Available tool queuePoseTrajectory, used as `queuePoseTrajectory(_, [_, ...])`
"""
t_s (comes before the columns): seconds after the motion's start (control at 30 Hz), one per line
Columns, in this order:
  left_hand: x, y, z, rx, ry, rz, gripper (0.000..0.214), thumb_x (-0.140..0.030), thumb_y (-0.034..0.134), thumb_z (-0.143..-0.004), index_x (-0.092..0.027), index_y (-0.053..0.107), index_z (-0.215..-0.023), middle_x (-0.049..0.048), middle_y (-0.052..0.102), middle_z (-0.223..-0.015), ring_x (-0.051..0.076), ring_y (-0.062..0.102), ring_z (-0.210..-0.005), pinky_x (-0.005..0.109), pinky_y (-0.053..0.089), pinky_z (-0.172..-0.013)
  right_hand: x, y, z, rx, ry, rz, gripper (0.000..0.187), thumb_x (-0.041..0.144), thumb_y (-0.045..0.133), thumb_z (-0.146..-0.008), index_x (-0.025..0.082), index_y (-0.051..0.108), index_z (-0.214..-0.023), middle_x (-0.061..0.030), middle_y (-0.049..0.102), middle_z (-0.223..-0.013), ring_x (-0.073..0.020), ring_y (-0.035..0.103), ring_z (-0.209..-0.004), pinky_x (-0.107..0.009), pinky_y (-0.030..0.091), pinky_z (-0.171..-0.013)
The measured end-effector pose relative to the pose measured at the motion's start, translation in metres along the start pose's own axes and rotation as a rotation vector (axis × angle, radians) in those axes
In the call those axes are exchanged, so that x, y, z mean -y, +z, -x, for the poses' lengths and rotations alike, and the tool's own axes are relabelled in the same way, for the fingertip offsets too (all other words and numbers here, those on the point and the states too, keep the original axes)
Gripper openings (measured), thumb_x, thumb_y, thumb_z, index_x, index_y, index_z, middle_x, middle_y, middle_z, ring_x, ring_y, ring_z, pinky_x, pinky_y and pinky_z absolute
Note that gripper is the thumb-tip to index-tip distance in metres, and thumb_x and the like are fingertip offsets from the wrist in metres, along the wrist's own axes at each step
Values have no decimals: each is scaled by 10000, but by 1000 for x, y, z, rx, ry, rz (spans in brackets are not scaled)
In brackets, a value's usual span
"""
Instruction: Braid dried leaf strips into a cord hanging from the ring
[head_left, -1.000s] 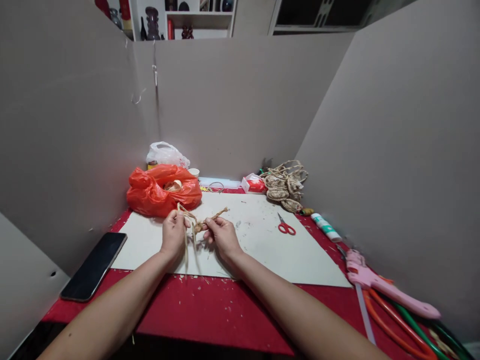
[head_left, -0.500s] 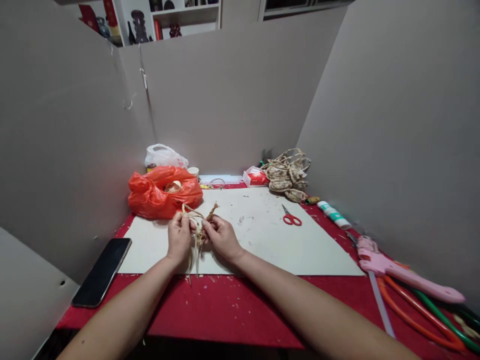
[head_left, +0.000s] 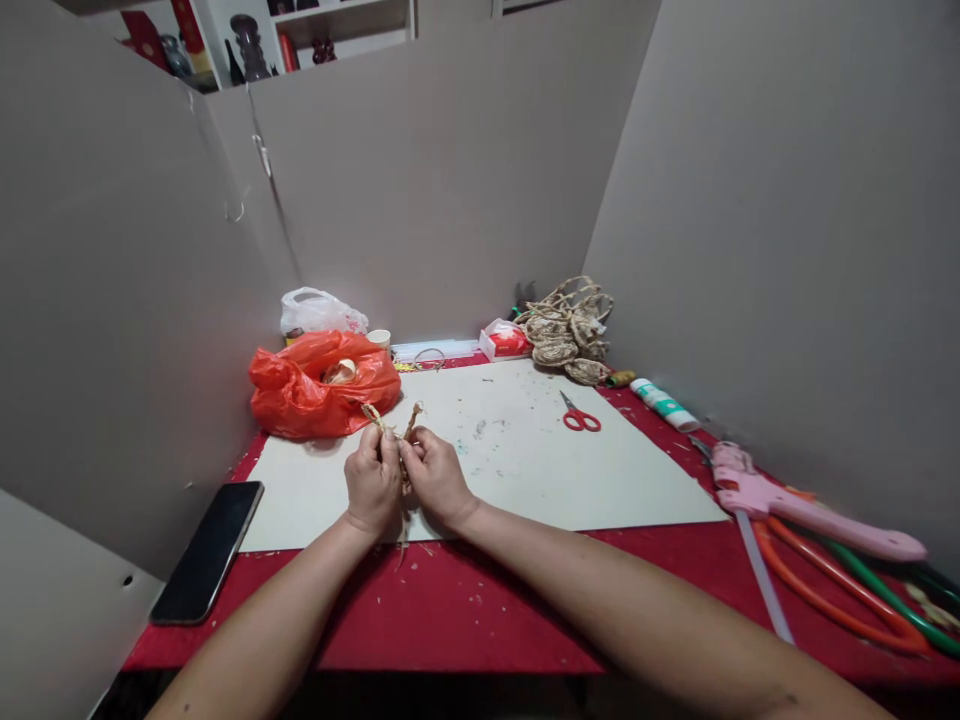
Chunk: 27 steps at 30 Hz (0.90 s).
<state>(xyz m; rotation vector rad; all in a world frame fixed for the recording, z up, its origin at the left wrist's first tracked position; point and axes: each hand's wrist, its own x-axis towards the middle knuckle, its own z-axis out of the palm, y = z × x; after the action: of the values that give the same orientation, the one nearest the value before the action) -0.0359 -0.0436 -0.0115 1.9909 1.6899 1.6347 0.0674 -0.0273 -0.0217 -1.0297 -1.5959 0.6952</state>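
Both my hands meet above the near edge of the white board [head_left: 517, 490], closed round a braided straw cord [head_left: 413, 418]. My left hand [head_left: 373, 480] pinches one side of it, and a loop of the braid sticks up beyond the thumb. With its thumb pressed against the fingers, my right hand [head_left: 437, 480] grips the other side, where a short frayed end stands up. Loose strands hang down between the two hands. Most of the cord is hidden by my fingers.
A red plastic bag [head_left: 300, 390] lies just beyond my left hand. Red-handled scissors [head_left: 580, 416] rest on the board. Bundled straw braids [head_left: 559, 335] sit at the back right. A phone [head_left: 208, 553] is at left; a pink glue gun [head_left: 750, 495] and large orange-handled shears [head_left: 832, 600] are at right.
My hands have come together, the left moving right towards the other hand. The loop and hanging strands are now more covered by my fingers. The camera view has shifted slightly.
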Motion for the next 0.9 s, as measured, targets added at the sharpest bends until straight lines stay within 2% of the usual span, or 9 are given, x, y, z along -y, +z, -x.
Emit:
queuePoseTrajectory(0.17, [1,1,-1,-33,19,-14,248,-321,380,-891,-208,380,-670,-37,399,-580,110,399,-537,222,317,-578,-3,0,-3,-25,42,-16,201,328,440,-844,214,406,-683,37,503,-481,-111,486,-430,-208,326,-448])
queuePoseTrajectory(0.33, [-2,2,-2,35,-8,56,243,-333,385,-893,-201,412,-690,-33,442,-589,106,421,-546,216,329,-574,-4,-1,-8,-15,90,-77,200,320,452,-839,212,412,-675,43,518,-460,-109,492,-406,-201,342,-429])
queuePoseTrajectory(0.5, [-9,0,-2,52,-60,194,293,-353,401,-886,-194,387,-640,-43,402,-558,93,386,-519,207,329,-541,-3,-12,-23,-100,287,-277,188,272,485,-812,197,438,-646,48,536,-432,-87,450,-330,-184,345,-366])
queuePoseTrajectory(0.67, [-11,-4,-1,72,-171,364,310,-397,446,-860,-190,392,-635,-56,364,-523,81,333,-477,196,305,-483,-13,-31,-44,-321,493,-525,188,215,514,-801,191,418,-641,58,525,-400,-60,380,-262,-147,233,-272])
queuePoseTrajectory(0.8, [-7,-6,-5,29,-272,490,339,-430,486,-825,-190,372,-615,-63,347,-508,66,310,-452,178,283,-442,-26,-55,-65,-494,520,-608,210,223,448,-846,198,378,-650,70,495,-402,-47,360,-268,-136,244,-279])
queuePoseTrajectory(0.9, [3,-7,-12,-1,-364,562,342,-435,495,-812,-195,344,-621,-79,313,-488,55,283,-421,168,256,-410,-38,-85,-81,-646,524,-667,202,224,419,-857,203,358,-666,74,490,-431,-41,363,-285,-133,266,-293])
